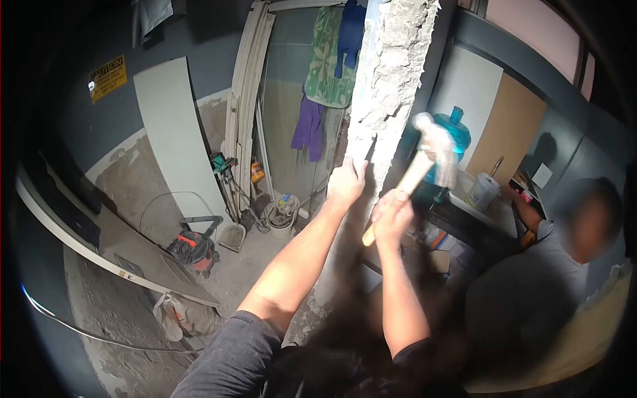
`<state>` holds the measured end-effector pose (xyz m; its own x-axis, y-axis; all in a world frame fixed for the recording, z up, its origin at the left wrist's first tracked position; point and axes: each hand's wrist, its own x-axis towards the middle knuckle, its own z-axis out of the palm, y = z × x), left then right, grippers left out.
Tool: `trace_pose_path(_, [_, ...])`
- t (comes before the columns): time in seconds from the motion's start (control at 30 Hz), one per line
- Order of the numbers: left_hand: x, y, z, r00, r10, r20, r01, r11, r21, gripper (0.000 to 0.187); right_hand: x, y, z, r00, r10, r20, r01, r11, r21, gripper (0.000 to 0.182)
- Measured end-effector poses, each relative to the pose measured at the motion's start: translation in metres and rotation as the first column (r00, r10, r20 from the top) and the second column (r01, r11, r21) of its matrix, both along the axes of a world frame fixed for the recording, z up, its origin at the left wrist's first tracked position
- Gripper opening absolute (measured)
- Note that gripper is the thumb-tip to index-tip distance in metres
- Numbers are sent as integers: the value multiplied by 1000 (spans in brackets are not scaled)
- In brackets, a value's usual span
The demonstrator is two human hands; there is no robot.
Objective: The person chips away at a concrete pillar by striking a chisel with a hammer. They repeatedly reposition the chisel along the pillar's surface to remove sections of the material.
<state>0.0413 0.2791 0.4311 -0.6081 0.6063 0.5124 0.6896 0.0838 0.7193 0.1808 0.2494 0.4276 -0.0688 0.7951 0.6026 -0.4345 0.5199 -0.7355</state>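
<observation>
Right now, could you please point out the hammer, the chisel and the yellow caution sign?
Hammer [415, 174]: head camera view, on the upper wooden handle.
Chisel [371, 148]: head camera view, on its dark shaft.
Yellow caution sign [107, 78]: head camera view, mid-panel.

One head-worn camera, wide and curved; looks forward and down, left hand [346, 184] and right hand [393, 217] near, mid-frame, rough pillar [397, 60] ahead, floor [253, 262] farther below.
</observation>
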Motion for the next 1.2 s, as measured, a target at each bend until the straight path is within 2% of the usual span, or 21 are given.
trace_pose_path(0.07, [-1,0,-6,1000,-14,1,14,1000,8,52,-12,37,-47,942,9,336,23,996,-91,47])
trace_pose_path(0.13, [-5,-3,-8,1000,-25,-7,25,999,22,52,2,19,-39,929,109,354,-17,967,-253,46])
trace_pose_path(0.2, [-8,-5,-5,998,-23,-65,24,999,21,53,7,2,-36,969,148,200,-78,944,-320,45])
trace_pose_path(0.33, [-2,-3,-4,1000,-16,-19,17,998,58,51,8,-13,-15,998,49,40,-46,997,-68,46])
trace_pose_path(0.37, [0,-2,-3,1000,-8,-8,9,998,58,49,2,-13,-11,998,64,9,-62,993,-99,46])
trace_pose_path(0.4, [-1,-3,-2,1000,-13,-6,13,999,52,49,-3,-4,-18,997,77,17,-75,992,-98,48])
trace_pose_path(0.47, [0,-5,-2,999,-36,-1,36,998,48,50,-14,18,-32,953,18,302,24,991,-135,50])
trace_pose_path(0.5, [0,-6,-1,999,-42,-2,42,997,60,50,-10,22,-34,923,122,366,-17,961,-276,51])
trace_pose_path(0.53, [0,-7,-2,999,-43,-5,43,997,63,50,-4,24,-32,919,82,387,41,953,-299,50])
trace_pose_path(0.63, [-3,-9,3,998,-56,-4,56,998,-29,55,6,9,-22,978,97,182,-39,954,-298,52])
trace_pose_path(0.73, [-2,-6,2,999,-47,6,47,998,-41,54,7,-12,2,997,72,23,-72,997,-24,55])
trace_pose_path(0.77, [-2,-7,1,999,-49,11,49,997,-51,54,0,-18,7,997,58,-59,-64,993,-98,56])
trace_pose_path(0.8, [-1,-7,2,998,-53,23,54,998,-31,54,-7,-11,-3,995,68,-71,-74,993,-90,55])
trace_pose_path(0.87, [2,-6,0,997,-69,29,69,998,-10,54,-18,9,-25,966,-17,260,43,995,-94,53])
trace_pose_path(0.9, [2,-6,-1,997,-71,33,71,997,-4,53,-13,14,-29,932,165,324,-61,950,-306,52])
trace_pose_path(0.93, [1,-6,0,997,-73,34,73,997,3,53,-6,11,-26,935,159,318,-58,951,-304,52])
trace_pose_path(1.0, [0,-5,2,998,-59,13,59,998,11,54,8,4,-16,973,145,181,-55,903,-426,51])
trace_pose_path(1.07, [0,-3,0,999,-52,0,52,999,-5,54,13,-13,0,994,100,39,-81,939,-334,55])
trace_pose_path(1.13, [1,-2,-4,999,-46,16,46,999,-4,54,13,-21,18,998,40,-54,-45,995,-94,56])
trace_pose_path(1.17, [1,-2,-6,999,-49,20,49,999,-13,54,9,-26,29,989,16,-149,-24,998,-53,57])
trace_pose_path(1.2, [1,-1,-5,999,-49,22,49,999,-6,54,3,-20,25,989,13,-147,-21,998,-57,57])
